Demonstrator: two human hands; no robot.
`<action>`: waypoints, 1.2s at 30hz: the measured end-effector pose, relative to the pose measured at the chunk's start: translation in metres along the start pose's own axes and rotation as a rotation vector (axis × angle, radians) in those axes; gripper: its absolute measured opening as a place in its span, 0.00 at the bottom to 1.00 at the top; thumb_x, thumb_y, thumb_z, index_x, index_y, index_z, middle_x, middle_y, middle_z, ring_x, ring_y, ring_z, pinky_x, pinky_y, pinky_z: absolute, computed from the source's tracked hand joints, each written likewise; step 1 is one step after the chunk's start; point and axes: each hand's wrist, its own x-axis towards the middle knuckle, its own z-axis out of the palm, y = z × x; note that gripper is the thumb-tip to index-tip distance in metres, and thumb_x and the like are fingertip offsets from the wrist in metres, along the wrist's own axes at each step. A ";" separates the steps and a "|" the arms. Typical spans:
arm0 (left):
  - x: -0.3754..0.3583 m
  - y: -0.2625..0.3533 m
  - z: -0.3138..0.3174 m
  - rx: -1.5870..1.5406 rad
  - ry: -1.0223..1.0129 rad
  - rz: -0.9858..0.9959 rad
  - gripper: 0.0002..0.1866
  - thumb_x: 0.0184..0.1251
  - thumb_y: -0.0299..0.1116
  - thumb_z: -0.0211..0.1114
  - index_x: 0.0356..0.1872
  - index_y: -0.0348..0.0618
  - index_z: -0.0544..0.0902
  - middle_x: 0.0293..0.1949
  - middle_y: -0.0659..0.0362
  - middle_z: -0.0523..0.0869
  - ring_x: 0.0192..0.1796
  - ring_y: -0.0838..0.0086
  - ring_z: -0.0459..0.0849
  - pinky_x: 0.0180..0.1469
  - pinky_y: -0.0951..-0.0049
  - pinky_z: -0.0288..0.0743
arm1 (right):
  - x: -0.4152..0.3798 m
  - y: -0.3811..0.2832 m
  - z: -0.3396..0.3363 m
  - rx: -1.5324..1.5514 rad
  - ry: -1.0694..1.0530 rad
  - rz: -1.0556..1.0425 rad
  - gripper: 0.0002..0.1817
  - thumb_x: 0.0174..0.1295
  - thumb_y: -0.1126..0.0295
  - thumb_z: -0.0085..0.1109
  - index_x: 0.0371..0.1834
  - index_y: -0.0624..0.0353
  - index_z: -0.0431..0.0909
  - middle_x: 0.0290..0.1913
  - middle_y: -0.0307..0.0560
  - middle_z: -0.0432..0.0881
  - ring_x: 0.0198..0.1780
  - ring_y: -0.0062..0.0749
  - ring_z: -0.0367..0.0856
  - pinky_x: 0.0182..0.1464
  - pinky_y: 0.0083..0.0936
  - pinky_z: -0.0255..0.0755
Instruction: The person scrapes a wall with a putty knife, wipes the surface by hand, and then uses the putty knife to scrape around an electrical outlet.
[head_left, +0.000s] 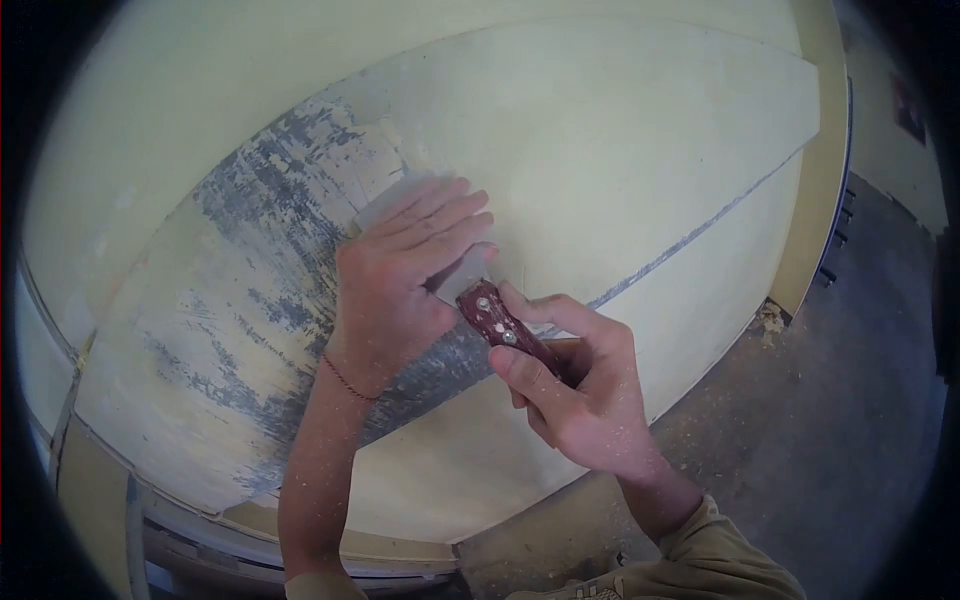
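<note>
My right hand (590, 395) is wrapped around the dark red, worn handle of a scraper (508, 325), with two metal rivets showing. Its wide grey blade points up and left against a pale painted wall panel (600, 150). My left hand (400, 270) lies over the blade with its fingers stretched out and together, covering much of the metal. A thin cord bracelet circles the left wrist. To the left of the hands is a patch (270, 240) where paint has come off in streaks, baring a dark grey-blue surface. The blade's edge is partly hidden.
A thin dark scraped line (690, 235) runs up the panel to the right. Grey floor (780, 430) lies below right, with pale flakes scattered on it. A ledge (390, 550) borders the panel's bottom. Fine dust specks show around my forearms.
</note>
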 end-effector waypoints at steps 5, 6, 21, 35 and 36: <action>-0.009 0.004 0.004 0.005 -0.010 0.011 0.14 0.50 0.25 0.75 0.40 0.42 0.88 0.46 0.55 0.89 0.56 0.61 0.85 0.60 0.64 0.78 | -0.007 -0.007 -0.004 0.041 -0.034 0.128 0.17 0.65 0.79 0.61 0.57 0.64 0.74 0.30 0.38 0.78 0.27 0.14 0.73 0.28 0.16 0.67; -0.009 0.007 0.004 -0.026 -0.015 -0.001 0.14 0.50 0.25 0.75 0.40 0.42 0.88 0.45 0.55 0.89 0.56 0.61 0.86 0.59 0.64 0.78 | -0.007 -0.006 -0.002 0.042 -0.023 0.109 0.17 0.65 0.78 0.61 0.58 0.63 0.74 0.29 0.38 0.78 0.27 0.14 0.74 0.28 0.16 0.67; -0.005 0.003 -0.007 -0.052 -0.094 -0.007 0.13 0.51 0.24 0.74 0.40 0.39 0.89 0.45 0.52 0.89 0.55 0.60 0.87 0.63 0.61 0.76 | -0.006 -0.011 0.011 0.077 -0.010 0.072 0.15 0.67 0.77 0.60 0.56 0.63 0.75 0.27 0.37 0.78 0.26 0.15 0.74 0.25 0.16 0.64; 0.014 -0.004 -0.024 -0.090 -0.068 0.016 0.12 0.54 0.24 0.73 0.41 0.39 0.88 0.47 0.52 0.89 0.57 0.60 0.85 0.65 0.62 0.74 | -0.008 -0.024 0.018 0.070 0.018 0.075 0.15 0.67 0.73 0.59 0.56 0.61 0.76 0.20 0.39 0.75 0.15 0.15 0.68 0.16 0.19 0.57; 0.012 -0.002 -0.025 -0.097 -0.076 -0.001 0.12 0.54 0.24 0.73 0.42 0.39 0.88 0.48 0.52 0.89 0.57 0.59 0.85 0.65 0.62 0.74 | -0.004 -0.026 0.020 0.079 0.010 0.071 0.15 0.67 0.72 0.59 0.55 0.61 0.76 0.19 0.39 0.75 0.15 0.15 0.68 0.16 0.19 0.57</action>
